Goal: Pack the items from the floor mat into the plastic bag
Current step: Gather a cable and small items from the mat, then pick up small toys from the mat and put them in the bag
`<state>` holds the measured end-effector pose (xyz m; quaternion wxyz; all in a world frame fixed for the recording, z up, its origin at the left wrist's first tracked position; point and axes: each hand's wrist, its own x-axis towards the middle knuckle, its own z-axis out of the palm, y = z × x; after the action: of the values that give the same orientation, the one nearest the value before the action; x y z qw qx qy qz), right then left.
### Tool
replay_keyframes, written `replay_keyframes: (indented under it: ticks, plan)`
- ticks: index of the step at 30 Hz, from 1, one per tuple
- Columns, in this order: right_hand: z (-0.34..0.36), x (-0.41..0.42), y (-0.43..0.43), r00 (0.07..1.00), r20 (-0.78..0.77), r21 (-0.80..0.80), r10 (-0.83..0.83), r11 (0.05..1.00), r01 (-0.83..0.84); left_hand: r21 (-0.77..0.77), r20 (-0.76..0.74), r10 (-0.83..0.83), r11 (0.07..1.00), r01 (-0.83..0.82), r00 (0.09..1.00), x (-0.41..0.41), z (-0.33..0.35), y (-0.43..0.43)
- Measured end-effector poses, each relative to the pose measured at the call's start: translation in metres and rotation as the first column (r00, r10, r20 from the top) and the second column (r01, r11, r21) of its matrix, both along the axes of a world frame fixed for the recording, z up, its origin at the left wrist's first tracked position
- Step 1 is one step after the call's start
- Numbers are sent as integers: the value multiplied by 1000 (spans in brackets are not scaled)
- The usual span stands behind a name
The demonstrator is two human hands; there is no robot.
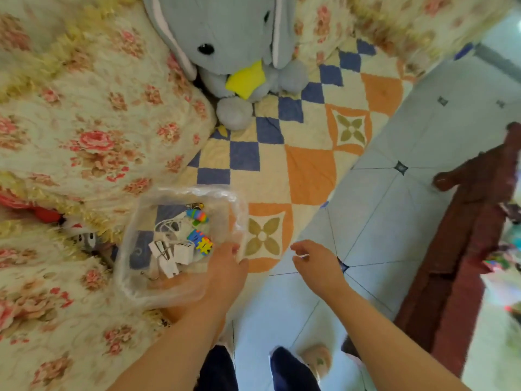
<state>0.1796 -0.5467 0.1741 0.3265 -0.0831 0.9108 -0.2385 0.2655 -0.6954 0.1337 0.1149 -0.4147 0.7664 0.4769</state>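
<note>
The filled plastic bag [169,289] is gripped by the left hand [228,266] (right hand [315,261] empty, relaxed); closing seems due next.

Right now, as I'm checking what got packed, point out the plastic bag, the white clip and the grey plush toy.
plastic bag [127,249]: head view, its clear left wall.
white clip [156,248]: head view, its white body, inside the bag.
grey plush toy [225,32]: head view, its face.

No legible text anywhere.
</note>
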Motion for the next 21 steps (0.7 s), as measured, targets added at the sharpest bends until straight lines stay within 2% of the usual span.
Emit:
replay_keyframes:
  ticks: [4,9,13,17,21]
  plan:
    - [23,-9,100,986,-50,11,-158,987,158,-40,-50,-207,978,206,977,-36,24,76]
    - [43,-11,259,914,-113,3,-389,920,392,-106,-104,-428,902,418,898,-83,58,218]
    - [49,-2,389,843,-132,-36,-522,852,522,-146,-125,-613,789,597,780,-110,69,347]
    - [44,15,497,708,-115,-66,-697,717,694,-176,-116,-784,620,765,609,-124,75,462]
    - [36,29,569,578,-54,-81,-814,580,810,-173,-98,-888,460,871,450,-132,77,544]
